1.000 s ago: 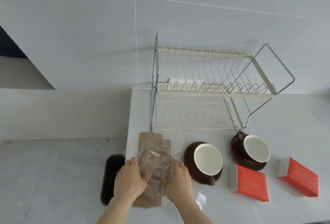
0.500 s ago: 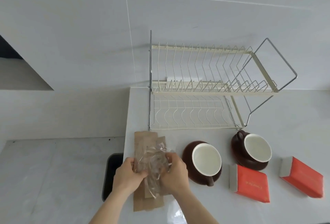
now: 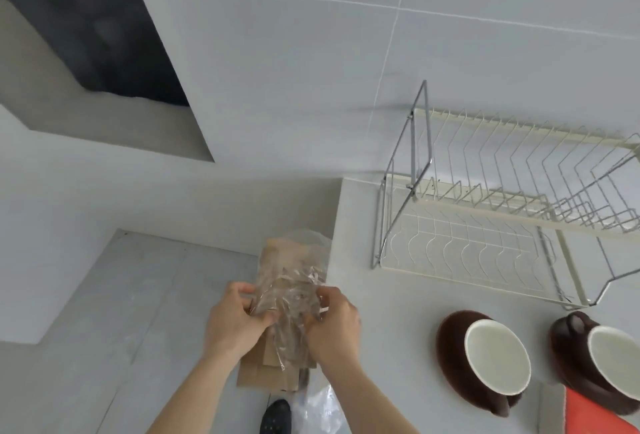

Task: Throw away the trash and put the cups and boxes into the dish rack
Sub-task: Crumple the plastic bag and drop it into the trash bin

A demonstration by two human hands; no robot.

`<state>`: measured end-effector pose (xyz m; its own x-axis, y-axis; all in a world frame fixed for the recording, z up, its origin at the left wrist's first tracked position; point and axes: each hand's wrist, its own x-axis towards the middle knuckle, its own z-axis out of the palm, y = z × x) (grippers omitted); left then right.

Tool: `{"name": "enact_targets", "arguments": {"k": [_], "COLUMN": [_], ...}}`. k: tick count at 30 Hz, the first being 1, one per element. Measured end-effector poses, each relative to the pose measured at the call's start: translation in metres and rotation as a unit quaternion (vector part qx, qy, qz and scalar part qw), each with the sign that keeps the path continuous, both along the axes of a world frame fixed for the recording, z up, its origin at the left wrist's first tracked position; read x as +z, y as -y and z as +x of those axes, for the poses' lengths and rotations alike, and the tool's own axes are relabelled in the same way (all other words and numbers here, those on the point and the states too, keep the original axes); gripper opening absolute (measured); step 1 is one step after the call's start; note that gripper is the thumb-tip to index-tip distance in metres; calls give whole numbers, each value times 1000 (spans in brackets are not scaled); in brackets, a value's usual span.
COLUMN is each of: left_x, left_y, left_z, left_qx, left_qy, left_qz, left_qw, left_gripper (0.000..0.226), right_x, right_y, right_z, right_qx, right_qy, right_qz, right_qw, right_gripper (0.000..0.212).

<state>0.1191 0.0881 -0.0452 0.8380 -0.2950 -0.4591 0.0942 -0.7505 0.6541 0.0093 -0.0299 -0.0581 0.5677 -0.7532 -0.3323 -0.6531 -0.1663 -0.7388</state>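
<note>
left hand (image 3: 235, 324): gripping the left side of the trash bundle, fingers curled in, thumb pressing on the plastic
right hand (image 3: 334, 326): gripping the right side of the same bundle, fingertips pinching the plastic near its top edge
clear plastic wrap (image 3: 289, 295): crumpled, lying over the front of the brown paper, being squeezed between both hands
brown paper bags (image 3: 268, 369): flat, stacked, being held upright-ish behind the plastic; bottom end sticking out below the hands
trash position: being held in the air just left of the desk edge, over the floor, not resting on anything
second plastic piece (image 3: 317, 406): clear sheet showing below the right forearm by the desk edge; cannot tell if it is hanging from the bundle or lying on the desk
desk (image 3: 360, 295): white, carrying rack, cups and box
dish rack (image 3: 485, 226): two-tier wire rack, sitting at the back of the desk against the tiled wall
near cup (image 3: 485, 364): brown outside, white inside, lying tipped on the desk in front of the rack
far cup (image 3: 599, 361): same kind, right of the first, partly cut off by the frame
red box (image 3: 599, 416): on the desk below the cups, only a corner showing
floor (image 3: 121, 329): grey tile, left of the desk
dark shoe (image 3: 275, 416): showing at the bottom, on the floor
</note>
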Motion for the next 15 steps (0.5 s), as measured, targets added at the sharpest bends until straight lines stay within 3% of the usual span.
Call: {"name": "enact_targets", "arguments": {"k": [8,15], "left_x": [-43,-131], "left_y": [-41,-53], "left_z": [71,96], "left_qx": [11,-28], "left_qy": [-12,-53], "left_qz": [31,65], "left_qw": [999,996], "left_gripper": [56,51], "right_x": [-37,-121], "right_y": [-44,-62], "right_z": [74,98], "right_qx": [-5,-33], "right_qy": [-24,-97], "right_qz": [13,63], "right_qw": [1000,993], "right_gripper": [41,46]}}
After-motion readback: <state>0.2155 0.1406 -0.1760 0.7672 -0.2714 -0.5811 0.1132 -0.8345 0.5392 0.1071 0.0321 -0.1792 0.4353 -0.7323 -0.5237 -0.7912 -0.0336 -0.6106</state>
